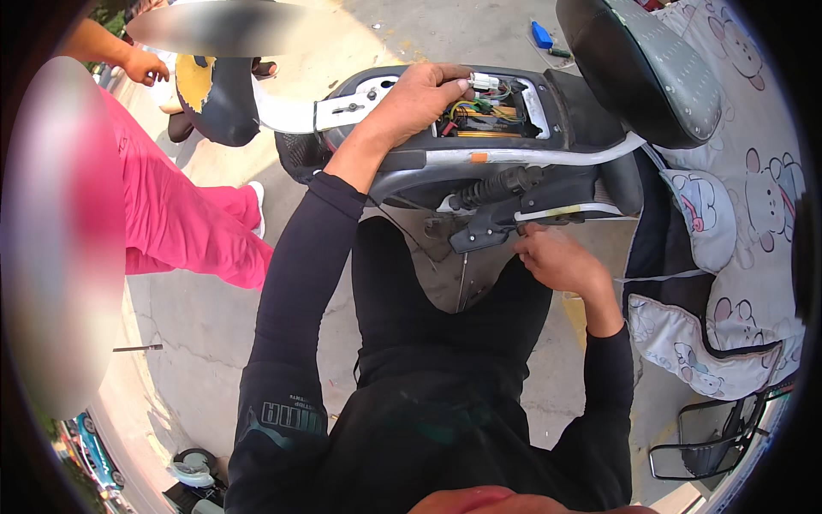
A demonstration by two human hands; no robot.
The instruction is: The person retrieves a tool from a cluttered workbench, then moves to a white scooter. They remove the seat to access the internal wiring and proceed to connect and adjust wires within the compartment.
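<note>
My left hand [421,104] is closed at a white connector [485,82] over an open compartment [541,122] of a scooter, where coloured wires [481,110] show. My right hand [552,257] is lower, fingers curled at the underside of a dark bracket [481,233] beside a silver tube; what it grips, if anything, is hidden. A black shock absorber [497,187] sits between compartment and bracket, with a thin rod [463,278] hanging below.
A raised seat [638,73] and a printed cloth cover [762,223] are at right. A person in pink trousers [188,206] stands left; another person's hand [144,64] is beside a torn seat [231,103]. A blue bottle [540,34] lies on the concrete.
</note>
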